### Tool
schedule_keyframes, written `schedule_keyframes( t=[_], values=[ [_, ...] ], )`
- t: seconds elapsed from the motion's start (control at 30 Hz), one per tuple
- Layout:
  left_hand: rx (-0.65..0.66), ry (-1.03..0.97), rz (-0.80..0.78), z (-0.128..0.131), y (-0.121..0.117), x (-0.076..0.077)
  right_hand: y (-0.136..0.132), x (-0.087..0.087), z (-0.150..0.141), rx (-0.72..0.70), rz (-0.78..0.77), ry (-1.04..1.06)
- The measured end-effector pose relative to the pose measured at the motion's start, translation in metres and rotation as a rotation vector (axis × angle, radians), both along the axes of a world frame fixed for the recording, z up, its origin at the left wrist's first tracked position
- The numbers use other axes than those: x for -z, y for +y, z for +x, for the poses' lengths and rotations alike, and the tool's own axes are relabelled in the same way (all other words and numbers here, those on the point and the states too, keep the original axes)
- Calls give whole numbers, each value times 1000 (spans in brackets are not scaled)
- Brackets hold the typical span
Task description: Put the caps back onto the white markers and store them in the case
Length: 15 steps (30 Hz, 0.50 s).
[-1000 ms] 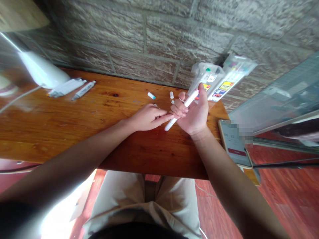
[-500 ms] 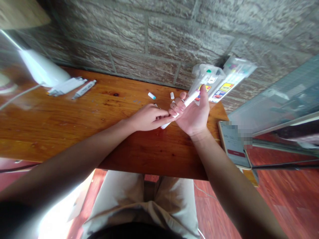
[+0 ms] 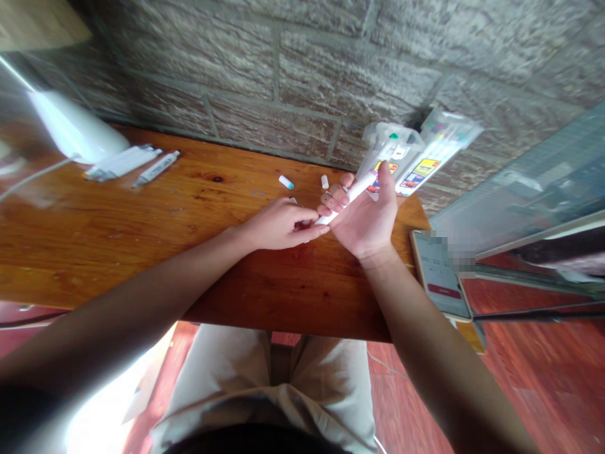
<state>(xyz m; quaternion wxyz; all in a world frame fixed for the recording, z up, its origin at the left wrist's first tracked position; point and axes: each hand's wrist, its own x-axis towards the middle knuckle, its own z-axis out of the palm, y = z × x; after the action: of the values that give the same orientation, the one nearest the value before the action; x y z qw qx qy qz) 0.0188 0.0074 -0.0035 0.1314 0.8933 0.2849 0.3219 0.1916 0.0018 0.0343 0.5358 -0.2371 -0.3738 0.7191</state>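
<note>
A slim white marker (image 3: 358, 192) with a pinkish upper end lies slanted across my right hand (image 3: 363, 217). The curled fingers of that hand press it to the palm, while the thumb points up beside it. At the marker's lower end, my left hand (image 3: 283, 224) pinches it between thumb and fingers. Beyond the hands, a white cap with a teal end (image 3: 286, 182) and a plain white cap (image 3: 324, 181) rest on the wooden table (image 3: 208, 214). Another small white piece is partly hidden behind my left hand.
Two clear plastic marker cases (image 3: 397, 148) stand at the back right by the stone wall (image 3: 312, 82). A phone (image 3: 442, 274) lies on the right edge. To the left are several grey-white markers (image 3: 155, 169), a white lamp (image 3: 78, 129) and its cable.
My left fingers have closed round the marker's lower end; the white piece that showed below them is now mostly covered. The right hand keeps its hold, and the view has shifted slightly.
</note>
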Motion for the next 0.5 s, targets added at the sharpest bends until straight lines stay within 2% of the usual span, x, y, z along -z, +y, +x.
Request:
schedule_keyframes(
  t=[0.13, 0.5],
  values=[
    [11, 3, 0, 0, 0, 1, 0, 0, 0, -9, 39, -25],
    [23, 10, 6, 0, 0, 1, 0, 0, 0, 2, 0, -30]
  ],
)
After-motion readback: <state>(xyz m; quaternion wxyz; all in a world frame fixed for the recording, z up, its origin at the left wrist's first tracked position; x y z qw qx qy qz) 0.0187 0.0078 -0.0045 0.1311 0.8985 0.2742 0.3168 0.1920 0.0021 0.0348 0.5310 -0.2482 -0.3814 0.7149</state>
